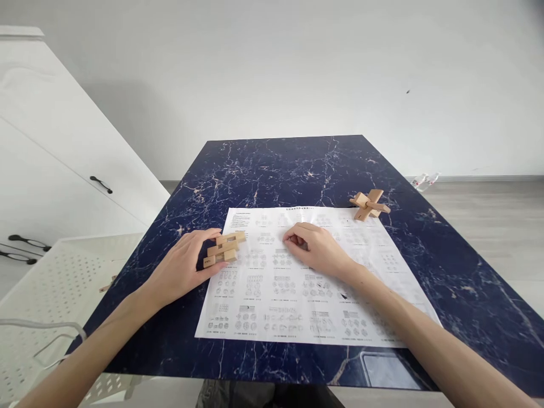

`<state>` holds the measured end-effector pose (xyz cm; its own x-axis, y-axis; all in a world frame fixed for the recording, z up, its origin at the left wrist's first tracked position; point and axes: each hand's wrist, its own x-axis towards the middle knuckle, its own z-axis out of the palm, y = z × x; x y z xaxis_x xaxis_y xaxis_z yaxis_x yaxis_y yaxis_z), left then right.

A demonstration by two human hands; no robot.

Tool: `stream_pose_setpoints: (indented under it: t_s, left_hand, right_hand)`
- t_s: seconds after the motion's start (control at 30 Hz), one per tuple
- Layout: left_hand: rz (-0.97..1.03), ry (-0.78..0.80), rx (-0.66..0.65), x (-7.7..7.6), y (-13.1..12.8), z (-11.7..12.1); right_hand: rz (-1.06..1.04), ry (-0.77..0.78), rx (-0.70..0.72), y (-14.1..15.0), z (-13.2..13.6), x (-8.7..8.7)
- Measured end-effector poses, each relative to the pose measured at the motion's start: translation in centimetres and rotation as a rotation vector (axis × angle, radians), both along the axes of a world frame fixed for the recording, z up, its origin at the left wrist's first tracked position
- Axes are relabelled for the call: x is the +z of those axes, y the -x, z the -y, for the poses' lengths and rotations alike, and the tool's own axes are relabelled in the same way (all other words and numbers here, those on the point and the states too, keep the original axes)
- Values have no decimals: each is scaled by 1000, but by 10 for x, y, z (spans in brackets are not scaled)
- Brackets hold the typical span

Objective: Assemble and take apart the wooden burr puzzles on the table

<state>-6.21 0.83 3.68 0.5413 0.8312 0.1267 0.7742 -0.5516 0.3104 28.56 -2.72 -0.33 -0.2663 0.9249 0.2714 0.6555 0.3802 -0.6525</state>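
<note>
Three notched wooden puzzle pieces lie side by side at the upper left of a printed instruction sheet. My left hand is closed about their left ends, thumb along the near piece and index finger by the far one. Resting on the middle of the sheet, my right hand has its fingers curled in loosely, and nothing shows in them. An assembled wooden burr puzzle, shaped like a cross, sits on the sheet's far right corner.
Beneath everything is a dark blue marbled table against a white wall. A white perforated surface with a cable is on the left, below a white cabinet. Clear bottles stand beyond the right edge.
</note>
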Motion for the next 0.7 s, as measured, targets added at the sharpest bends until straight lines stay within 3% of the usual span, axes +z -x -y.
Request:
stream_pose_setpoints:
  t_s: [0.23, 0.4, 0.7]
  left_hand:
    - [94, -9, -206, -5, -68, 8]
    - [155, 22, -303, -17, -114, 2]
    - [237, 148, -257, -26, -117, -5]
  right_hand:
    - [-245, 146, -83, -6, -3, 2]
    - [-282, 47, -199, -12, -8, -3]
    - [-159, -23, -146, -13, -7, -3]
